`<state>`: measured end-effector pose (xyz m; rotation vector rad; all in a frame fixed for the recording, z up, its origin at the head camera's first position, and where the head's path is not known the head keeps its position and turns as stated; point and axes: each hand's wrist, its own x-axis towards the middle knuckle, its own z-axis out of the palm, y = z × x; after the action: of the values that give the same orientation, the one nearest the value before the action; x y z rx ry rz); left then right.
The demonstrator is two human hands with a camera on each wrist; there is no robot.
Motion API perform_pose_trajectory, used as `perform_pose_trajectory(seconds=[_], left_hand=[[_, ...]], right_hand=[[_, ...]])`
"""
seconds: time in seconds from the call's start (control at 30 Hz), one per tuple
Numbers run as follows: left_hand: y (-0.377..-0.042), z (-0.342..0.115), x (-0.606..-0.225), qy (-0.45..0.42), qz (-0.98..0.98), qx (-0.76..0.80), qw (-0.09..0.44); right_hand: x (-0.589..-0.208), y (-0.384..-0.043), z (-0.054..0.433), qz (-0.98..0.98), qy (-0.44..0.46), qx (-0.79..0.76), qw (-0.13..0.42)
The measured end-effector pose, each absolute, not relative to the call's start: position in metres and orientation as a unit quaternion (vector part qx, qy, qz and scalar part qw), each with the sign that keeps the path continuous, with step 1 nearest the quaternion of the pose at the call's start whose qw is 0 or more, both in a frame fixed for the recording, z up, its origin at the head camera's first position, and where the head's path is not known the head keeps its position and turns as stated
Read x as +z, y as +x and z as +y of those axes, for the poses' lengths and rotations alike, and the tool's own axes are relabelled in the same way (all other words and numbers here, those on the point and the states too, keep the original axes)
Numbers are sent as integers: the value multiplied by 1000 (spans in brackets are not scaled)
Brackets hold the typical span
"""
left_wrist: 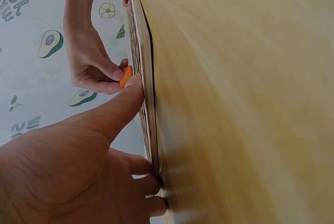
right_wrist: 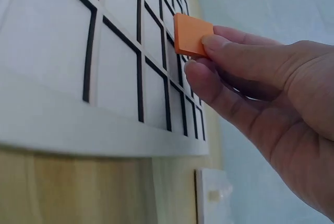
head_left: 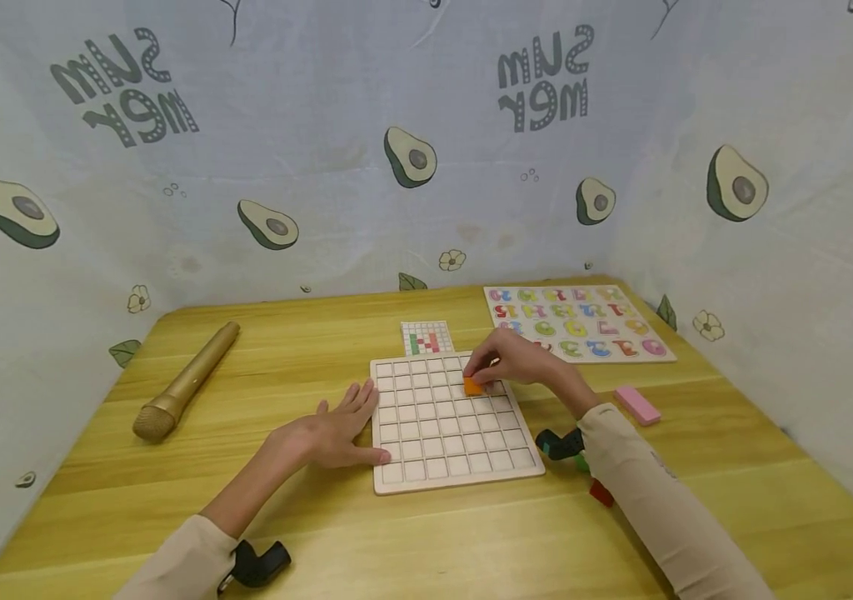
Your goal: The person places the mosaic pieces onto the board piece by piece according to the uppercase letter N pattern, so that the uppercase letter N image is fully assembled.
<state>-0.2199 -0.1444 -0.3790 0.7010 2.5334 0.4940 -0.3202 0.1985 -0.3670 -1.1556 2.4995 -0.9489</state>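
One orange tile (right_wrist: 192,35), right grip (head_left: 512,360) pinching | left grip (head_left: 336,435) wide, touching edge of board (head_left: 434,446) | pink block (head_left: 638,405) apart

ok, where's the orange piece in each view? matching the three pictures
Head: orange piece right of centre, below mid-height, by the far right part of the grid board.
Left wrist: orange piece left of centre, just above mid-height.
Right wrist: orange piece slightly right of centre, upper half.
Shared landmark: grid board, nearly edge-on in left wrist, cropped close-up in right wrist.
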Motion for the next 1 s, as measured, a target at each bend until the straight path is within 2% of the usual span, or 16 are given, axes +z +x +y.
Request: perform_pose_trajectory(seconds=[0.33,0.63,1.0], left_hand=[[-220,-143,-378,253,922,173,235],[-219,-142,-377,248,924,172,237],[-219,-143,-378,247,924,173,234]], right_hand=[[-374,-327,186,858,-374,-334,110],[-377,-329,180,856,-368,-339,128],[-379,-327,178,843,-388,-349,130]])
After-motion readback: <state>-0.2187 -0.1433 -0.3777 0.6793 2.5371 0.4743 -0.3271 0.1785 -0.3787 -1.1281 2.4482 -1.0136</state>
